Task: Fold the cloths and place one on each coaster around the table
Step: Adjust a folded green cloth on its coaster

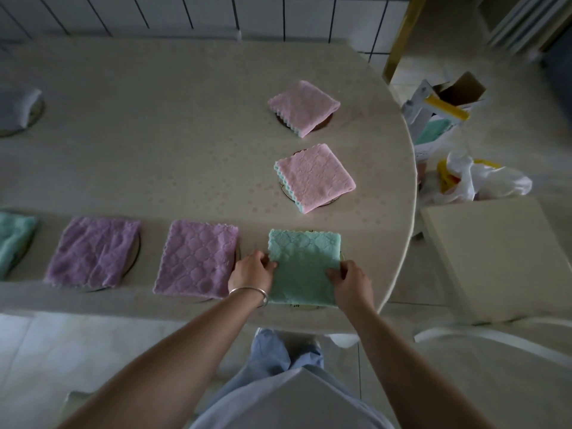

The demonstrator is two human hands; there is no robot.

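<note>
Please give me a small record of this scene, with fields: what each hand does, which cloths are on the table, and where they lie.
left hand: grips left edge of green cloth
right hand: grips right edge of same cloth
green cloth: folded, at near table edge, coaster barely showing beneath
purple cloths: two, and, left of it, each on a coaster
pink cloths: two, and, farther back, each on a coaster
table: pale, rounded right end
wrist: bracelet on left
</note>
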